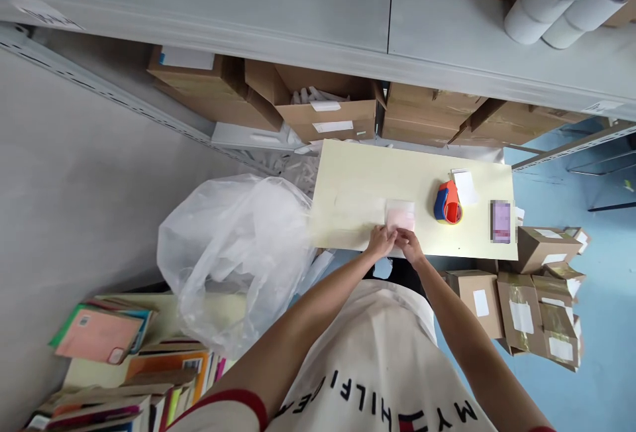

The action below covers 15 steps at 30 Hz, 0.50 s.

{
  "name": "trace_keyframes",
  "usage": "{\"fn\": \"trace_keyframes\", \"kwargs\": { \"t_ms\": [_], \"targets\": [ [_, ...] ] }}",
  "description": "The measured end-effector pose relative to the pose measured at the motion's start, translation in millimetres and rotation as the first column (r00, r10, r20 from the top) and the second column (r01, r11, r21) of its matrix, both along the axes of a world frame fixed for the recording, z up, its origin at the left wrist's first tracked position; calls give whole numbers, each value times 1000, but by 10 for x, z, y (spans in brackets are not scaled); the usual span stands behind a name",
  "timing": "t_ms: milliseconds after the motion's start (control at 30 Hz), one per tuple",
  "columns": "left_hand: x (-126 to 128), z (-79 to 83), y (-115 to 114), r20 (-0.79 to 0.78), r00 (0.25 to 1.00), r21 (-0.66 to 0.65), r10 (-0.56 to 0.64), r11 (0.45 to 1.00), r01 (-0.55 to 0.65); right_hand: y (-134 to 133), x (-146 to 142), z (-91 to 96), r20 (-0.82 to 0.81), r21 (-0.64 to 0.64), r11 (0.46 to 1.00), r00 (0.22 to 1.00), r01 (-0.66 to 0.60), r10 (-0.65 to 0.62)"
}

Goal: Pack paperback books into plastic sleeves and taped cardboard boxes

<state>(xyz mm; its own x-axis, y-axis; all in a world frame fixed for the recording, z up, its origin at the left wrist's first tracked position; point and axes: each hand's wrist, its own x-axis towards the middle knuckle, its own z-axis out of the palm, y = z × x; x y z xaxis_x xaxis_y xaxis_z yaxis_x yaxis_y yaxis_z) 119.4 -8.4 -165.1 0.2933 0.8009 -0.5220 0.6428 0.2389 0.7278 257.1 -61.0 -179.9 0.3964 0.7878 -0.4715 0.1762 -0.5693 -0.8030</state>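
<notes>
A small flat packet (400,213), pale pink with a whitish, see-through-looking upper strip, lies at the front edge of the cream table (358,180). My left hand (381,242) grips its near left corner with curled fingers. At the near edge, my right hand (409,246) pinches it too, and the fingertips of both hands almost meet. What the packet contains cannot be made out. To its right stands a red and blue tape dispenser (448,203), beside several white paper slips (465,187). A pixelated purple item (501,222) lies near the table's right end.
A large clear plastic bag (238,246) bulges against the table's left side. Taped cartons (519,313) are stacked on the floor at right. Shelving (298,14) with open boxes (325,117) runs behind the table. Books (99,332) are piled at lower left.
</notes>
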Motion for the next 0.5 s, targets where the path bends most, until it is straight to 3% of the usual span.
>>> {"fn": "trace_keyframes", "kwargs": {
  "t_ms": [133, 267, 400, 500],
  "targets": [
    [33, -43, 18, 25, 999, -30, 36, 999, -36, -78, 135, 10, 31, -16, 994, 994, 104, -103],
    [77, -62, 30, 114, 990, -90, 88, 993, -77, -98, 217, 33, -70, -28, 989, 987, 145, -147],
    [209, -79, 51, 266, 947, -198, 178, 972, -127, -58, 320, 186, -154, -4, 983, 971, 185, -183],
    [288, -79, 73, 409, 874, -283, 261, 947, -150, 21, 300, 347, -210, 32, 978, 958, 204, -193]
  ]
}}
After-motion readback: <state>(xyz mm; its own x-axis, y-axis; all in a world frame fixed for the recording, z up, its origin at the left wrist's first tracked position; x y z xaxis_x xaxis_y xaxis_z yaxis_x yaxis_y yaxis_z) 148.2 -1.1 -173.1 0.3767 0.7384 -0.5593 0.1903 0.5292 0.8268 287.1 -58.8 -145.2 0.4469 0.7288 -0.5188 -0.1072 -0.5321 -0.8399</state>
